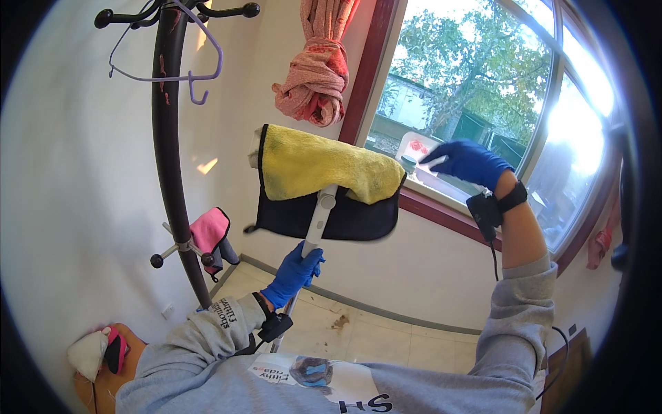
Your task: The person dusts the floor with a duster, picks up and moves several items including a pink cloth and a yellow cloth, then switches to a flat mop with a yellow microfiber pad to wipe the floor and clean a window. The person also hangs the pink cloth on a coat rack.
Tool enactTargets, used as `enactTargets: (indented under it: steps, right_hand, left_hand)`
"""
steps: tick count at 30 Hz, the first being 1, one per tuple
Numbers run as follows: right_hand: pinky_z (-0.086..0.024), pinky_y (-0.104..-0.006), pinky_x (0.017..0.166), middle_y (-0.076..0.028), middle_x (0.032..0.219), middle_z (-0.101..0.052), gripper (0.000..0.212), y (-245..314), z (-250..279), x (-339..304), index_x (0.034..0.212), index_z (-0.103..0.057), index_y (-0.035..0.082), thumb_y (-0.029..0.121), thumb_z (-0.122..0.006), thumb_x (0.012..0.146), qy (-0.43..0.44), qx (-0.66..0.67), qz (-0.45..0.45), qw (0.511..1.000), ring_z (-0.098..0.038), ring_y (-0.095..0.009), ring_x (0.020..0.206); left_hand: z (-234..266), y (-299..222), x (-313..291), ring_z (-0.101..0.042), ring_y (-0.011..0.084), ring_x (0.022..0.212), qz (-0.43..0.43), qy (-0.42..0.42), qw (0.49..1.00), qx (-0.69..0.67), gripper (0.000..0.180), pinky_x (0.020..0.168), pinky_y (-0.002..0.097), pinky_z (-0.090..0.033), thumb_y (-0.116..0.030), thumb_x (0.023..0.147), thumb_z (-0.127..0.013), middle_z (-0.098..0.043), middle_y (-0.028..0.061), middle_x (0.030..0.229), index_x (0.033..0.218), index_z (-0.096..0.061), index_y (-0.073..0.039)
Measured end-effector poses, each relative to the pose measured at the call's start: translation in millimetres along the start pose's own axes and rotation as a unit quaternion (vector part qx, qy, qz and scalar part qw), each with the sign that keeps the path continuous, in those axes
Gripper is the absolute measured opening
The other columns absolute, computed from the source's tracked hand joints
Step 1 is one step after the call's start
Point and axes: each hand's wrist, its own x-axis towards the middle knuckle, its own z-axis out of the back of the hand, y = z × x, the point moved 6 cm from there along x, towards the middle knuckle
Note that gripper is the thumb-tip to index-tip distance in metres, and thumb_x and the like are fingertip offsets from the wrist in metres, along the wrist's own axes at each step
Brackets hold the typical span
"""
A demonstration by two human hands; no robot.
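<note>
My left hand, in a blue glove, is closed round the light grey handle of a flat mop. The mop's head is raised in front of me. A yellow cloth with a black underside hangs over it and hides most of the head; a bit of whitish material shows at its left end. My right hand, also gloved in blue, is held up by the window with fingers apart and nothing visible in them. Just left of its fingertips, a small jar stands at the window.
A dark coat stand rises at the left, with a purple hanger and a pink and grey cloth on it. A knotted pink curtain hangs beside the window frame. More cloths lie on a brown surface at lower left.
</note>
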Motion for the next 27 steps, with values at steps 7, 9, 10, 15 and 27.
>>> enactTargets:
  steps: [7, 9, 10, 15, 27]
  right_hand:
    - [-0.049, -0.0324, 0.074, -0.010, 0.086, -0.067, 0.039, 112, 10, 31, 0.091, -0.069, 0.007, 0.043, -0.069, 0.076, -0.174, 0.101, 0.092, 0.975, -0.064, -0.022, 0.078]
    - [-0.049, -0.0353, 0.069, -0.014, 0.074, -0.065, 0.051, 138, 5, 44, 0.085, -0.067, 0.005, 0.054, -0.066, 0.074, -0.183, 0.033, 0.080, 0.979, -0.063, -0.027, 0.072]
    - [-0.049, -0.0359, 0.069, -0.015, 0.074, -0.064, 0.052, 146, 1, 50, 0.085, -0.067, 0.004, 0.055, -0.065, 0.074, -0.170, -0.011, 0.069, 0.983, -0.063, -0.028, 0.072]
    - [-0.049, -0.0366, 0.067, -0.016, 0.073, -0.064, 0.050, 154, -13, 69, 0.092, -0.064, 0.000, 0.048, -0.063, 0.078, -0.102, -0.021, 0.042, 0.994, -0.063, -0.029, 0.066]
    - [-0.045, -0.0245, 0.043, -0.005, 0.057, -0.056, 0.021, 121, 37, 45, 0.080, -0.062, -0.003, 0.019, -0.063, 0.081, -0.212, 0.241, -0.005, 0.947, -0.056, -0.013, 0.044]
  left_hand:
    - [-37, 23, 1, -0.054, 0.0194, 0.051, -0.071, -0.018, 0.982, 0.174, 0.041, 0.051, 0.0325, -0.043, -0.047, 0.085, -0.060, -0.055, 0.0040, 0.060, 0.090, -0.051, -0.008]
    - [-47, 26, 2, -0.051, 0.0136, 0.054, -0.090, -0.003, 0.976, 0.196, 0.037, 0.051, 0.0280, -0.042, -0.042, 0.085, -0.062, -0.053, 0.0020, 0.063, 0.091, -0.049, -0.008]
    - [-52, 27, 2, -0.050, 0.0106, 0.055, -0.102, -0.001, 0.966, 0.236, 0.036, 0.052, 0.0258, -0.042, -0.040, 0.086, -0.062, -0.052, 0.0011, 0.065, 0.092, -0.048, -0.008]
    - [-63, 23, -2, -0.049, 0.0121, 0.058, -0.133, 0.009, 0.970, 0.203, 0.035, 0.056, 0.0277, -0.043, -0.041, 0.087, -0.061, -0.053, 0.0023, 0.067, 0.092, -0.049, -0.008]
    - [-71, 31, 4, -0.046, 0.0093, 0.057, -0.060, 0.059, 0.980, 0.179, 0.040, 0.053, 0.0250, -0.041, -0.044, 0.086, -0.061, -0.052, 0.0003, 0.067, 0.099, -0.049, -0.009]
